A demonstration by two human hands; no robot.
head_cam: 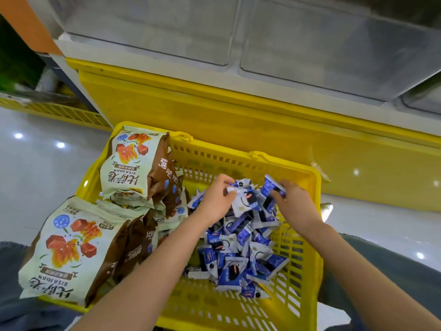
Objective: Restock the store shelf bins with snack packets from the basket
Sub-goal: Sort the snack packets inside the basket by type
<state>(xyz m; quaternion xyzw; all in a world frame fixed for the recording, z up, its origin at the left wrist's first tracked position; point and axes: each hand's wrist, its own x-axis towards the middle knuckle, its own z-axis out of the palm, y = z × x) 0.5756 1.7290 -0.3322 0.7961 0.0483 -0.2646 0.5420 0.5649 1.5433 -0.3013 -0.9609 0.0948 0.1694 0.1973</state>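
Head view: our left hand (216, 198) and right hand (294, 201) each pinch blue packets (241, 244) heaped in the yellow basket (238, 309); loosely bunched slippery wrappers could spill before the bins (310, 44).

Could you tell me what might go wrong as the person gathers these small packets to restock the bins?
1. Both hands, left hand and right hand, pinch loose blue packets; a heaped handful could spill on the way to the clear bins.
2. The big cream bags lean over the yellow basket rim and might slide onto the floor.
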